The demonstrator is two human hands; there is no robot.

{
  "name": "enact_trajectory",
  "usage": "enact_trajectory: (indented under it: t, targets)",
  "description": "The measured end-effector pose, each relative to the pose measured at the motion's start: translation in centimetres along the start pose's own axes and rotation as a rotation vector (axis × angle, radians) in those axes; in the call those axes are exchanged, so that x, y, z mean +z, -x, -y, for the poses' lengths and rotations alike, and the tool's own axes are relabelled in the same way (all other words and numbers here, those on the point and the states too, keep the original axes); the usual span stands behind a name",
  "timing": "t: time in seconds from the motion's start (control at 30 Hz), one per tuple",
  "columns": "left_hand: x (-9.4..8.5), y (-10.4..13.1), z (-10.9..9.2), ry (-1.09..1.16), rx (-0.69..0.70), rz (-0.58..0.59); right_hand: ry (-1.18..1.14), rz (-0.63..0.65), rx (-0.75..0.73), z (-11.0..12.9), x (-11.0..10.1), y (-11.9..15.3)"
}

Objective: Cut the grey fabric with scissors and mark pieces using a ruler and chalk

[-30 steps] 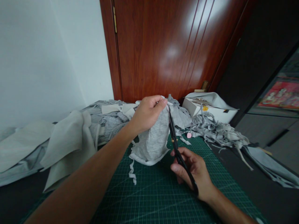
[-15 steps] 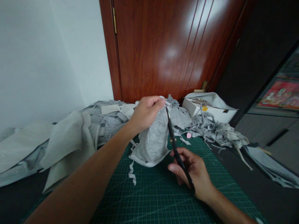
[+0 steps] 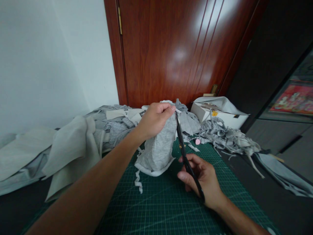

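Observation:
My left hand [image 3: 158,119] pinches the top edge of a grey fabric piece [image 3: 160,150], which hangs down over the green cutting mat [image 3: 146,212]. A pale border runs along the fabric's lower edge, and a curled narrow strip [image 3: 138,182] dangles by its left corner. Black scissors [image 3: 182,143] are held in my right hand [image 3: 199,176], fingers closed about the handles. Their blades point up and away, with the tips at the fabric's upper right edge beside my left fingertips. How far the blades are parted is hard to make out.
Heaped grey and cream fabric [image 3: 73,143] lies along the left and back. Tangled offcuts [image 3: 227,138] sit at the right, in front of a white box [image 3: 220,114]. A small pink round piece [image 3: 197,141] rests on the mat. Behind stands a wooden door [image 3: 166,52].
My left hand has shifted slightly to the right and down with the fabric. The scissors have moved slightly right, and their blades look closer together.

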State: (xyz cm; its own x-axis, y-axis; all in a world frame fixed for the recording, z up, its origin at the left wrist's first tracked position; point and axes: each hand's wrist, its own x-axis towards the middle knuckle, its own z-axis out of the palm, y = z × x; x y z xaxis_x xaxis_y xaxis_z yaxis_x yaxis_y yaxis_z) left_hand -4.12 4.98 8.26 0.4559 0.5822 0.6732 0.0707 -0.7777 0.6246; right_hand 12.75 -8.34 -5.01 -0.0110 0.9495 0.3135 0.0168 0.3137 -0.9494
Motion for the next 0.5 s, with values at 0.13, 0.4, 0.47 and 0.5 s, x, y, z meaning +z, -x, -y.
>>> enact_trajectory:
  t: [0.13, 0.4, 0.47, 0.5]
  targets:
    - [0.16, 0.05, -0.01, 0.013, 0.003, 0.017, 0.003, -0.002, -0.012, 0.19, 0.11, -0.10]
    - [-0.24, 0.24, -0.51, 0.172, -0.114, 0.051, 0.022, -0.007, 0.014, 0.37, 0.25, 0.02]
    - [-0.39, 0.30, -0.65, 0.233, -0.144, 0.056, 0.021, -0.004, 0.023, 0.37, 0.26, -0.01]
    - [-0.44, 0.33, -0.72, 0.248, -0.159, 0.055, 0.022, -0.002, 0.027, 0.37, 0.27, -0.03]
